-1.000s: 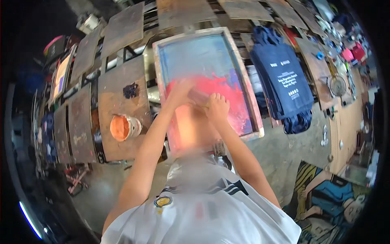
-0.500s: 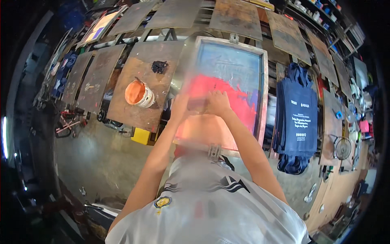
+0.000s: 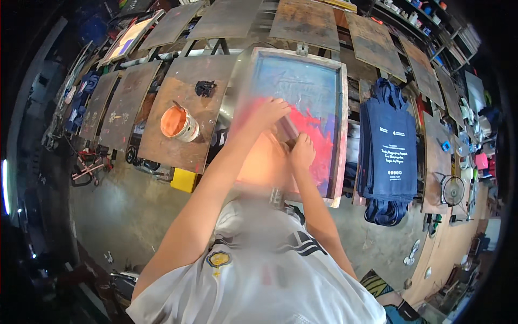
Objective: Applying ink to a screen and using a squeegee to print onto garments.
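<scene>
Both hands gripped a squeegee (image 3: pixel 288 129) on the printing screen (image 3: pixel 302 86), left hand (image 3: pixel 270 112) at its far end, right hand (image 3: pixel 302 152) at its near end, red ink (image 3: pixel 315 135) under them, orange paint bucket (image 3: pixel 178 123) left of the screen, navy tote bags (image 3: pixel 389 146) right of it.

left hand (image 3: pixel 270 110), right hand (image 3: pixel 301 151) | grip, seemingly, squeegee (image 3: pixel 287 129) | printing screen (image 3: pixel 302 86)

A: pretty even daylight-ish light in the middle, no harsh shadows or glare

B: yeah, but heavy fisheye bend, black corners, and a smeared blurry patch dead centre
</scene>
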`<action>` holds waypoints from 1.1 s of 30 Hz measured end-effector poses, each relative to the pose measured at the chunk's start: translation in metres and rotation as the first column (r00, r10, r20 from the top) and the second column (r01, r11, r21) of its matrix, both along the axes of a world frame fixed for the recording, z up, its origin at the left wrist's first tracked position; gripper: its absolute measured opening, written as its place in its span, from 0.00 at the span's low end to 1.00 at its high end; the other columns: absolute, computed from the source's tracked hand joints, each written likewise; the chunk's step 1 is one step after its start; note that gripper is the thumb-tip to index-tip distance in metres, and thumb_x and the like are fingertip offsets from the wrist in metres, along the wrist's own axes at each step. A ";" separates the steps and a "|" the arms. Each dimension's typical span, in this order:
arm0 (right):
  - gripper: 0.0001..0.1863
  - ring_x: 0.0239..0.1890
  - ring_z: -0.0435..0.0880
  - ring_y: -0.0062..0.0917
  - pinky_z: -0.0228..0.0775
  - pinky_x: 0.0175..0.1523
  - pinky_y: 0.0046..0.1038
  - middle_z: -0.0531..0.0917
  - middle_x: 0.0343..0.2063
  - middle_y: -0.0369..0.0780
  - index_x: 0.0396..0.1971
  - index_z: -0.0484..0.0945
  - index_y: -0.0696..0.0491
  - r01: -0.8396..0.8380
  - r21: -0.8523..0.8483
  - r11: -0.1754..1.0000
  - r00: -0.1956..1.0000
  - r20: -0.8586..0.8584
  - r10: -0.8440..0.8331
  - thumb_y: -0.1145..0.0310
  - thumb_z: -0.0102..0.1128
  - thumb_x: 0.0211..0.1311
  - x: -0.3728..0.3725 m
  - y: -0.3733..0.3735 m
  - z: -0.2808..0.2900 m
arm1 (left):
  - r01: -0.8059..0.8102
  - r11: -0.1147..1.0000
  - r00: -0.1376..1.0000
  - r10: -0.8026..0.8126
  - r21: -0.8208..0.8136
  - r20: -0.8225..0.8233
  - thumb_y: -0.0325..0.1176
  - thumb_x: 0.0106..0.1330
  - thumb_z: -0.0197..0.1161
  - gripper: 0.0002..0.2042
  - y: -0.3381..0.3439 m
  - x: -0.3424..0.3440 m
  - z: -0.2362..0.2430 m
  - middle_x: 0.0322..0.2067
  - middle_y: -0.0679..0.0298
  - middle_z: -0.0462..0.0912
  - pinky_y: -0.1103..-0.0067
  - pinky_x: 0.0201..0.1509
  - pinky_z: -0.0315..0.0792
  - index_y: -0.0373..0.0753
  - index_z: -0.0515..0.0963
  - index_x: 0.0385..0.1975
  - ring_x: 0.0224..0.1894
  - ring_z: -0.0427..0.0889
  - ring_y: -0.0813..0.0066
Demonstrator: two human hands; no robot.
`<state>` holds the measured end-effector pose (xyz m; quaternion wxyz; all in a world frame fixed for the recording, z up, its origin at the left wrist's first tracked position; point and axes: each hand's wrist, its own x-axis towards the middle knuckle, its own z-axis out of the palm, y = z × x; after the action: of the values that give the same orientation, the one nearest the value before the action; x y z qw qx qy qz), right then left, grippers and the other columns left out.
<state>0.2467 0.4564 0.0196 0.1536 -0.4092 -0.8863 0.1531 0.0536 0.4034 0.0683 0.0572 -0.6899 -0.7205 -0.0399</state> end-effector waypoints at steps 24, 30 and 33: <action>0.32 0.54 0.76 0.35 0.67 0.56 0.44 0.80 0.47 0.39 0.49 0.76 0.47 -0.788 0.092 0.609 0.610 0.244 0.754 0.53 0.75 0.40 -0.085 0.011 0.024 | -0.786 0.581 0.613 0.688 0.210 0.390 0.48 0.40 0.80 0.34 -0.140 0.055 -0.033 0.47 0.58 0.76 0.60 0.54 0.66 0.39 0.73 0.47 0.50 0.72 0.55; 0.32 0.53 0.76 0.35 0.68 0.54 0.41 0.79 0.45 0.38 0.44 0.74 0.49 -0.428 0.072 0.901 0.899 0.134 0.417 0.52 0.78 0.38 -0.063 -0.007 0.031 | -0.511 0.852 0.827 0.449 0.116 0.339 0.46 0.38 0.80 0.36 -0.104 0.000 -0.006 0.47 0.60 0.76 0.60 0.56 0.65 0.43 0.72 0.49 0.54 0.72 0.57; 0.34 0.52 0.76 0.35 0.68 0.54 0.42 0.79 0.46 0.37 0.45 0.74 0.49 -0.452 0.085 0.888 0.882 0.192 0.431 0.50 0.78 0.38 -0.074 -0.005 0.031 | -0.540 0.826 0.821 0.475 0.162 0.317 0.45 0.37 0.81 0.35 -0.108 -0.002 -0.017 0.46 0.61 0.77 0.59 0.54 0.66 0.43 0.72 0.47 0.53 0.72 0.56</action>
<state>0.1729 0.4510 0.0502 0.0654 -0.1970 -0.9739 0.0923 0.0513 0.2949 0.0517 0.0543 -0.4473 -0.8695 -0.2025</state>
